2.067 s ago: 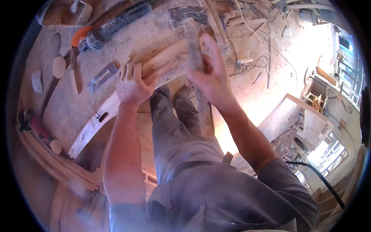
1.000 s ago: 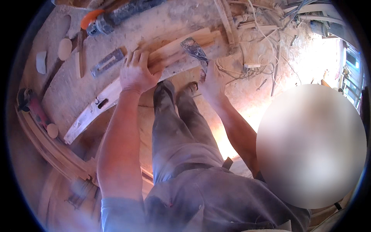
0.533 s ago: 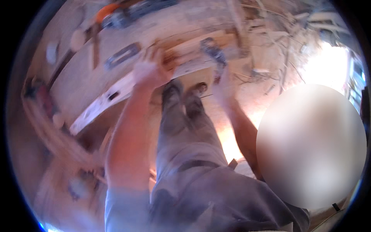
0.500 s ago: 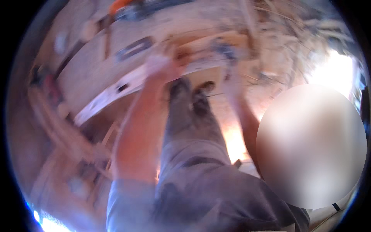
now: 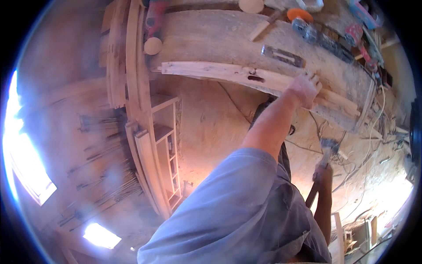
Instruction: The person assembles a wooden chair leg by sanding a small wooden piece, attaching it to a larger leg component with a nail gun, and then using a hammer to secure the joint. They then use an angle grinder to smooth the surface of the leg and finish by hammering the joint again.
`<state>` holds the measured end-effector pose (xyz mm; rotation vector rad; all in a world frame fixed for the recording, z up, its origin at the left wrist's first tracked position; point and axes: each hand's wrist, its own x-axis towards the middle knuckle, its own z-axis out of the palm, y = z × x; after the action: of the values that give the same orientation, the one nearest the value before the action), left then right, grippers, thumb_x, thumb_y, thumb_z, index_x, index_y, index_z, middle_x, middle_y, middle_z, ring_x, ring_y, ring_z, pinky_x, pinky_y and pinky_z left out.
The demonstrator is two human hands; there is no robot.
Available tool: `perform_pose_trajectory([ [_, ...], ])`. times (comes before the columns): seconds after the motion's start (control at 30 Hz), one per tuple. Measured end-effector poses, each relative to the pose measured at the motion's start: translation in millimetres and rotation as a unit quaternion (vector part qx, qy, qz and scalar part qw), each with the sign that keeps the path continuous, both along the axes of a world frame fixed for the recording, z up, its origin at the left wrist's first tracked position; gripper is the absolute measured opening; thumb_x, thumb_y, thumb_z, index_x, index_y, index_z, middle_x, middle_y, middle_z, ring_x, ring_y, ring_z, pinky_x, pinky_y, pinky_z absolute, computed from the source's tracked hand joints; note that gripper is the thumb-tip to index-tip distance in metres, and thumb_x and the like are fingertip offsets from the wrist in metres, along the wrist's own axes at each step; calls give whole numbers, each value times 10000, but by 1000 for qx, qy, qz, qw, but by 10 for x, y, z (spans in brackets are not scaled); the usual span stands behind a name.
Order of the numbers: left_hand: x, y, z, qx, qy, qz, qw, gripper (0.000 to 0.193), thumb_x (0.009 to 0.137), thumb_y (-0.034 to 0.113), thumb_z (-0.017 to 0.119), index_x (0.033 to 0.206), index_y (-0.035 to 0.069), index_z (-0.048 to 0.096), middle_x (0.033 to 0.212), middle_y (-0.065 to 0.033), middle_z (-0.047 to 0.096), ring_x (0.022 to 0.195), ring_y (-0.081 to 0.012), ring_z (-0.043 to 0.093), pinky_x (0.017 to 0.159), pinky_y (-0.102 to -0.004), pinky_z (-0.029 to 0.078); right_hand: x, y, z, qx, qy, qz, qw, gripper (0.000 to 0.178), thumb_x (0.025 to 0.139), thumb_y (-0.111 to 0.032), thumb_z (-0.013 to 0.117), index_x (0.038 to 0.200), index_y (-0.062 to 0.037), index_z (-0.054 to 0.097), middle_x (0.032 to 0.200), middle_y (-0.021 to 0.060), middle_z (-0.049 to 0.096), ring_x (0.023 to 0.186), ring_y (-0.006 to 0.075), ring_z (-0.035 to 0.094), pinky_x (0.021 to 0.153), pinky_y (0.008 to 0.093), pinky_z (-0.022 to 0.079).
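Note:
A long pale wooden board (image 5: 215,71) with a dark oblong slot lies along the near edge of the workbench (image 5: 206,33). Toward its right part, my left hand (image 5: 303,90) is closed over the wood, fingers bent across the top. Lower right, off the bench, my right hand (image 5: 323,173) grips the handle of a hammer (image 5: 329,144). The hammer's grey head points up toward the bench, and the handle runs on below my fist.
Beyond the board are a dark slotted rectangular tool (image 5: 283,56), a wooden-handled tool (image 5: 265,26) and an angle grinder (image 5: 307,31) near an orange disc (image 5: 300,16). Long timbers (image 5: 134,66) and a wooden frame (image 5: 172,145) stand left. Cords (image 5: 365,176) trail over the floor at right.
The view has swung, with the bench and my left hand now farther right. My right hand has drawn the hammer back and down from the board. The left hand stays on the board.

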<state>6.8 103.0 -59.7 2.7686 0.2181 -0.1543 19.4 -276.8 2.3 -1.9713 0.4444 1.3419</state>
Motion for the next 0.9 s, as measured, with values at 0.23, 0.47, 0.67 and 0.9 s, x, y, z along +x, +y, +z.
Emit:
perform_pose_trajectory([
  [0.23, 47, 36, 328, -120, -8, -34, 992, 586, 842, 380, 711, 1346, 107, 590, 1360, -160, 605, 1335, -342, 517, 1109, -502, 407, -797, -812, 112, 37, 199, -171, 964, 62, 898, -103, 624, 853, -98, 583, 666, 17, 532, 519, 179, 540, 461, 351, 464],
  [0.47, -1577, 841, 23, 60, -69, 127, 988, 720, 814, 133, 740, 1484, 78, 481, 1396, -227, 543, 1302, -459, 481, 1096, -595, 395, -1521, -867, 340, -102, 91, -46, 990, 275, 889, -187, 721, 1042, 36, 666, 865, 114, 672, 779, 212, 649, 684, 414, 526],
  [0.67, -1825, 1188, 320, 74, 38, 146, 986, 768, 789, 117, 782, 1485, 45, 465, 1427, -219, 528, 1344, -435, 442, 1144, -565, 349, -2666, -1668, -385, 30, 68, 90, 993, 89, 682, -115, 714, 750, -156, 672, 768, 8, 686, 752, 252, 699, 662, 385, 526],
  [0.9, -2586, 1035, -7, 54, -20, 156, 986, 753, 812, 142, 757, 1491, 15, 456, 1476, -234, 495, 1386, -460, 403, 1184, -576, 301, -3867, -2288, -1068, 104, -106, -116, 982, 55, 675, -152, 675, 722, -160, 646, 759, 1, 670, 744, 222, 672, 613, 386, 517],
])
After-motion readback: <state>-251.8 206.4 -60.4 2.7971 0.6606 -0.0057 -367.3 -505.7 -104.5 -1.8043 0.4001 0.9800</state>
